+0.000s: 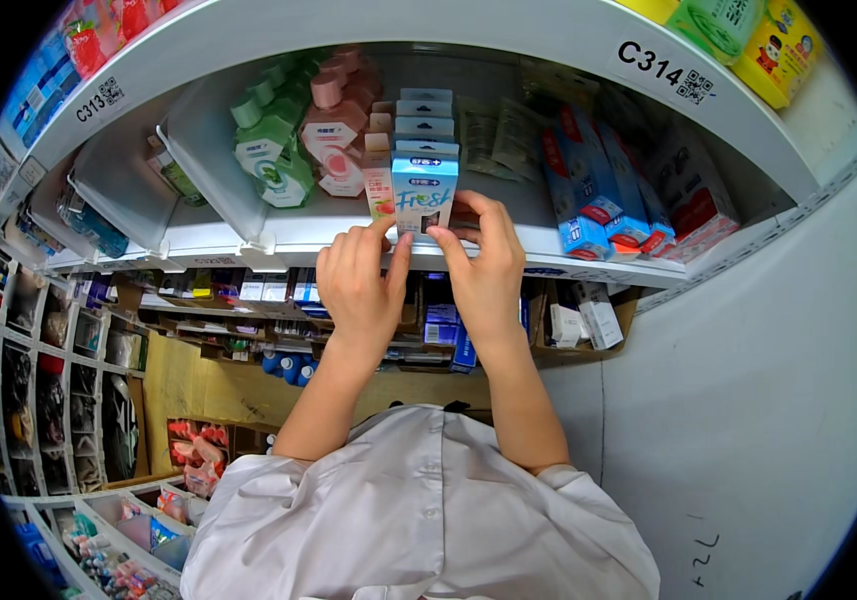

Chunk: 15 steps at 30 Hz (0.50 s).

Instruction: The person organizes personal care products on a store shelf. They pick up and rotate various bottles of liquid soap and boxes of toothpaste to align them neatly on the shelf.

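A light blue upright carton (pixel 425 196) stands at the front of a white shelf, the first of a row of similar cartons with hang tabs. My left hand (pixel 367 281) is at its lower left, thumb by the bottom edge and fingertips beside a slim pink carton (pixel 379 180). My right hand (pixel 482 259) is at its lower right, thumb against the lower front corner and fingers curled by its side. Pink-capped bottles (pixel 333 142) and green bottles (pixel 272 161) stand to the left. Clear plastic packets (pixel 515 139) lie behind and to the right.
Blue and red cartons (pixel 586 180) lean at the shelf's right. A white divider (pixel 211 161) rises on the left. The shelf above (pixel 413 21) arches over the hands. Below are cardboard trays of boxes (pixel 590 319); a white wall panel (pixel 743 375) stands at the right.
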{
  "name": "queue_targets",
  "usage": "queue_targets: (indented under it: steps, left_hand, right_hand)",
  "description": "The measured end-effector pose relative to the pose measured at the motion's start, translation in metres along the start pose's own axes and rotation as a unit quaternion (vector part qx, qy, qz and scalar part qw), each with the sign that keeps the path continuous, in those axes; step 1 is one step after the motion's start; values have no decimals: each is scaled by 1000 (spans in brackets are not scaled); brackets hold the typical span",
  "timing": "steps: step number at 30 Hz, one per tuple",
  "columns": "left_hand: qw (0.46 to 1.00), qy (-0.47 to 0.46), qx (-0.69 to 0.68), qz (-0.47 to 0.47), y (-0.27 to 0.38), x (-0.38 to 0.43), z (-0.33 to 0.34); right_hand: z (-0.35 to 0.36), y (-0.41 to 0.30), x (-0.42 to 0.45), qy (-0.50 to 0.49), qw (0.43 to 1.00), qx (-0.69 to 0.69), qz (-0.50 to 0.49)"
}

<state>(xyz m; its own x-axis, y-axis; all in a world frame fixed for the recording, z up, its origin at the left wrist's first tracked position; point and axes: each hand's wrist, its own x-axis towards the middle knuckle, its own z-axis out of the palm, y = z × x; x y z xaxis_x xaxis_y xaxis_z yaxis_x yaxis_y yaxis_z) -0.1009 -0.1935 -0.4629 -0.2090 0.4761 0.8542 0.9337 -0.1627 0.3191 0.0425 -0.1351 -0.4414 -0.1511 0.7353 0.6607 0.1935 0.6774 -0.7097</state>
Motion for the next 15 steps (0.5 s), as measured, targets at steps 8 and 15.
queue_targets:
  steps: [8, 15]
  left_hand:
    - [999, -14, 35, -14, 1, 4, 2]
    - [998, -26, 49, -30, 3, 7, 5]
  right_hand:
    - [5, 9, 4, 10, 999, -29, -22]
    - [5, 8, 5, 11, 999, -35, -7]
